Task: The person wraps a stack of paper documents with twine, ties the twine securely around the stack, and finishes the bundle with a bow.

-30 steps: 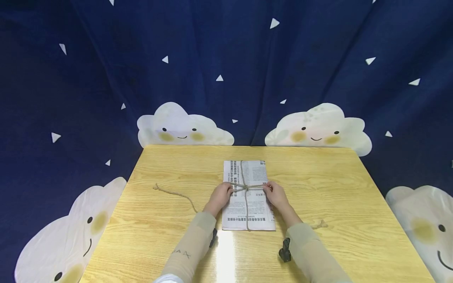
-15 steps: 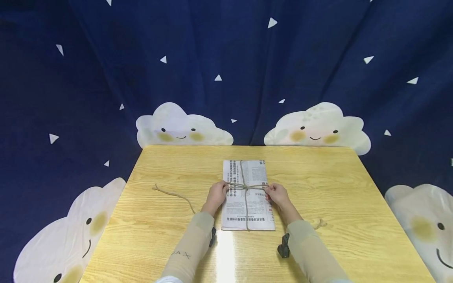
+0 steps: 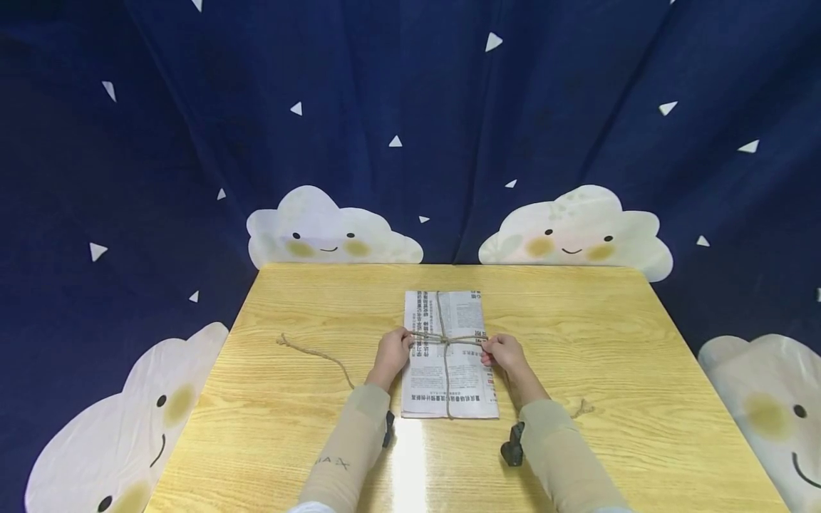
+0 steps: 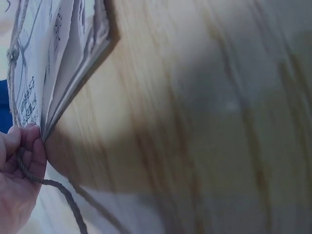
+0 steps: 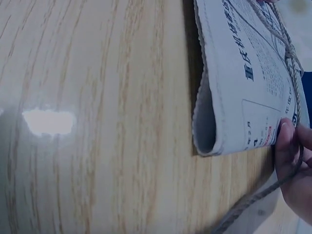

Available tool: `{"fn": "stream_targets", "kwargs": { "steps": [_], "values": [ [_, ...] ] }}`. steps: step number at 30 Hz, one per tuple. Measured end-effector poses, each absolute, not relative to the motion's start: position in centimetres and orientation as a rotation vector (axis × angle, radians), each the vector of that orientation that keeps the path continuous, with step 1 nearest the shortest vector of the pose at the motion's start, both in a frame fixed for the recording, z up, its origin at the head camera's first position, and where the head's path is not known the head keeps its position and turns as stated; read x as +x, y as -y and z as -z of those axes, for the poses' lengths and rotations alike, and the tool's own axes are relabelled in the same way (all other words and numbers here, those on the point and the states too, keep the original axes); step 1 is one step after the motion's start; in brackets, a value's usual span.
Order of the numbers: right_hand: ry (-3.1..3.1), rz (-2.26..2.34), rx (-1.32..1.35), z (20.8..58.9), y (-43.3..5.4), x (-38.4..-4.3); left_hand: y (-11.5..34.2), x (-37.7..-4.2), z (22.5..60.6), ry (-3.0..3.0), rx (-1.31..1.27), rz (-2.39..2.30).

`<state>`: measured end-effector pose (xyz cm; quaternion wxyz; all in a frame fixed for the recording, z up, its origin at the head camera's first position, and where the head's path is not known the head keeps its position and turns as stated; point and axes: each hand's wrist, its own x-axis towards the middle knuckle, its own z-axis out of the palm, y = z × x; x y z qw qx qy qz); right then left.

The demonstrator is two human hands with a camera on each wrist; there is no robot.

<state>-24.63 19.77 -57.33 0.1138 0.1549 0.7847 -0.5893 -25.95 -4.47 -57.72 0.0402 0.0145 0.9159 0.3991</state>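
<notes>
Twine [image 3: 445, 341], brown, twisted, is pinched by left hand [image 3: 389, 355] and right hand [image 3: 505, 354] over folded white newspaper [image 3: 423, 377]; tightening, apparently; even pull needed.

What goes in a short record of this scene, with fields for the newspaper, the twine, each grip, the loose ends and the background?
newspaper: folded, lying on table
twine: crosses on top, knot-like at the crossing
left grip: pinches twine by newspaper's left edge
right grip: pinches twine by newspaper's right edge
loose ends: left end and right end on table
background: blue curtain, smiling clouds
</notes>
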Motion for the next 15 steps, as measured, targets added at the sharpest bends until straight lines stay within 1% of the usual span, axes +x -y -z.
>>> {"fn": "stream_targets", "kwargs": {
  "steps": [10, 15],
  "values": [
    [-2.297, 1.748, 0.489, 57.39, -19.69, -24.61, 4.56, -25.85, 57.97, -2.769, -0.002, -1.326],
    [-2.315, 1.745, 0.472, 57.69, -19.66, -24.31, 4.97, -25.52, 58.17, -2.783, 0.075, -1.319]
  ]
}}
